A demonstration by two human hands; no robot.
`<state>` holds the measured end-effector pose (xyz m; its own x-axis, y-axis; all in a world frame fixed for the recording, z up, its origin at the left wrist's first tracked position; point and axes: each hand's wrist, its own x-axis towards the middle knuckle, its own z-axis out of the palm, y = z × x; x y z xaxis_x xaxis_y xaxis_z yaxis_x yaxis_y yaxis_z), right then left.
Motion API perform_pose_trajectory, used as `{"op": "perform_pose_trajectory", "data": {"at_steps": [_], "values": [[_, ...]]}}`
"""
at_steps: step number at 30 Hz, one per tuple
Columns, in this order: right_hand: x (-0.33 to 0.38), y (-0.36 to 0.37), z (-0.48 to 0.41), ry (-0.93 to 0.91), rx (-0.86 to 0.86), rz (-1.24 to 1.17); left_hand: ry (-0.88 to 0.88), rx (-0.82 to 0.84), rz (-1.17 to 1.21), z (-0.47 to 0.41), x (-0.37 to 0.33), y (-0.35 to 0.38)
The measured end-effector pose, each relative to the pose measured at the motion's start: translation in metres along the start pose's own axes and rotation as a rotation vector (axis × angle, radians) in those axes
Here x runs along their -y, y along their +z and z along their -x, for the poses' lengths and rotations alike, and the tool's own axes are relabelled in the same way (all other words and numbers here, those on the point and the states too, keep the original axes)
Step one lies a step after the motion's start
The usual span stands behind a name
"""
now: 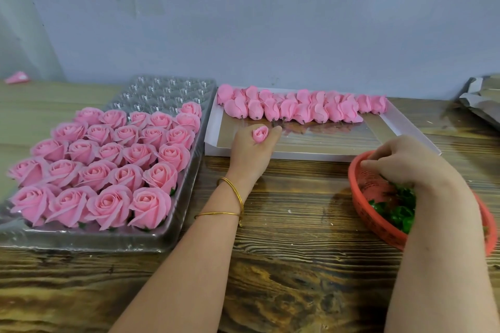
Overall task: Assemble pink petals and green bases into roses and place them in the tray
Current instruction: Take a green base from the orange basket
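Hands first: the left hand [253,151] is pinching a small pink bud [260,134] between its fingers. The bud points up and sits just over the near-left part of the white box [213,143]. Two gold bangles [235,194] sit on that wrist.

The right hand [405,165] is down in the red basket [378,230] at the right side of the table, fingers curled in among the green bases [397,211]. Honestly I can't tell from my feed whether it's got hold of one, since the fingertips are buried.

Moving out from there, the white box has the loose petal buds [297,109] lying on their sides in two rough rows along its far edge, packed up against each other. The near part of the box is just shiny bare liner.

Right beside the box on the left is the clear tray [173,238]. Finished roses [108,165] sit upright in its cells and fill the near rows, and the far cells show bare plastic.

All of it sits on a wooden table [284,265] pushed against a grey wall [270,21]. There's a stray pink scrap [17,77] way off at the far left, and some folded grey card [481,100] at the far right edge.
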<state>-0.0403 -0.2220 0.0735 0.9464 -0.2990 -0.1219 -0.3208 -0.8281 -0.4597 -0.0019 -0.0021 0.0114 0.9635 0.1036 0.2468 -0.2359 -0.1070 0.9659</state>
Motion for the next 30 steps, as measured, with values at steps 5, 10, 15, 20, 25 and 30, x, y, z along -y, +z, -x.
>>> {"op": "perform_pose_trajectory", "data": {"at_steps": [5, 10, 15, 20, 25, 30], "values": [[0.004, 0.001, 0.000, 0.019, 0.014, 0.072, -0.006, 0.005, -0.010, 0.000, 0.000, 0.000], [0.008, 0.000, -0.006, 0.104, 0.011, 0.137, 0.004, 0.005, -0.010, 0.000, 0.000, 0.000], [0.000, -0.004, -0.005, 0.121, -0.104, 0.044, 0.005, 0.005, -0.017, 0.001, -0.001, 0.000], [0.005, -0.004, 0.006, 0.104, -0.097, -0.032, 0.006, 0.013, -0.020, 0.001, -0.002, -0.001], [0.008, -0.004, 0.009, 0.126, -0.088, -0.030, 0.012, 0.013, -0.019, 0.001, -0.002, 0.000], [0.006, -0.005, 0.009, 0.096, -0.108, -0.045, 0.006, 0.015, -0.016, 0.001, -0.001, -0.001]]}}
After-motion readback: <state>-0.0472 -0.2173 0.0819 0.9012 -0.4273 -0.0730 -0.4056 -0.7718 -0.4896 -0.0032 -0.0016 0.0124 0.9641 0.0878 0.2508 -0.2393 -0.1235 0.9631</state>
